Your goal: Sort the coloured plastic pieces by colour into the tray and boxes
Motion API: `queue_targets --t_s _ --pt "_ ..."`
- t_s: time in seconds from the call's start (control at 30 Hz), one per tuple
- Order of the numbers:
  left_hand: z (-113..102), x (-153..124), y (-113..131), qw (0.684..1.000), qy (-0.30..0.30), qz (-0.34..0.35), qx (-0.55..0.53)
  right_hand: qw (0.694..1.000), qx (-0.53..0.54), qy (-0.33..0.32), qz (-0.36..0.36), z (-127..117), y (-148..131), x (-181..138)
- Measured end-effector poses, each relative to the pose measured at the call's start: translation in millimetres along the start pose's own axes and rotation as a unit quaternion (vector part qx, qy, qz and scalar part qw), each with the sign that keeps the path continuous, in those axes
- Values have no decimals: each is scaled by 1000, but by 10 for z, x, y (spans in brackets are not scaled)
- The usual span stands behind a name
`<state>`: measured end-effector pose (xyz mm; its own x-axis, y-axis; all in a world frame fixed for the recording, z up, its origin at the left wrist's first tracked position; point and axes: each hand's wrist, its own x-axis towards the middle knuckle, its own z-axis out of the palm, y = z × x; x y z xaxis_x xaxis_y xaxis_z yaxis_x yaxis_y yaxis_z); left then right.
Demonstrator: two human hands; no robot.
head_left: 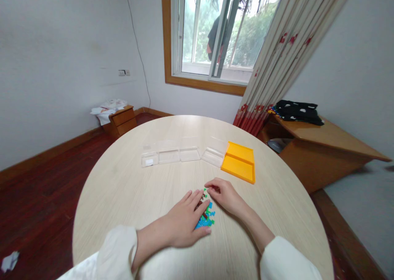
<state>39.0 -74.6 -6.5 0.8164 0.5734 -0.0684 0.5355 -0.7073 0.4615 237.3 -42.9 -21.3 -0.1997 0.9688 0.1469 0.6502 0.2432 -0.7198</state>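
Observation:
A small heap of blue, green and brown plastic pieces (pixel 205 221) lies on the round table near its front middle. My left hand (pixel 186 220) rests over the heap from the left, fingers spread and stretched out, covering part of it. At the heap's far right edge is my right hand (pixel 223 193), its fingers bent and the fingertips close to a few green pieces. Whether a small piece sits between those right fingertips is too small to make out.
Across the table (pixel 123 198) stand open clear plastic boxes (pixel 168 157) in a row, with another clear box (pixel 213 157) beside an open yellow case (pixel 238 169). A wooden cabinet (pixel 332 148) with dark cloth on top is at the right. A small drawer unit (pixel 123 122) stands back left.

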Motion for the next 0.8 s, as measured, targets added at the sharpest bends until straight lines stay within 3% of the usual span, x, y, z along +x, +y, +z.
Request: queue_targets --t_s 0.1,0.27,0.33,0.47,0.6,0.8 --pt "-63 -16 1 1000 19 2 -5 1000 4 4 -12 -15 3 -7" --pt "-285 28 -167 966 234 -44 -101 999 42 -4 -7 -92 -93 -35" --pt "-351 43 -262 957 257 -67 -119 997 64 -49 3 -108 -150 -57" --pt "-357 35 -348 971 184 7 -151 986 91 -141 14 -72 -226 -93" --pt "-281 22 -324 984 81 100 -126 981 113 -160 14 -27 -231 -95" --pt "-264 48 -377 986 79 89 -113 981 113 -156 14 -28 -225 -94"
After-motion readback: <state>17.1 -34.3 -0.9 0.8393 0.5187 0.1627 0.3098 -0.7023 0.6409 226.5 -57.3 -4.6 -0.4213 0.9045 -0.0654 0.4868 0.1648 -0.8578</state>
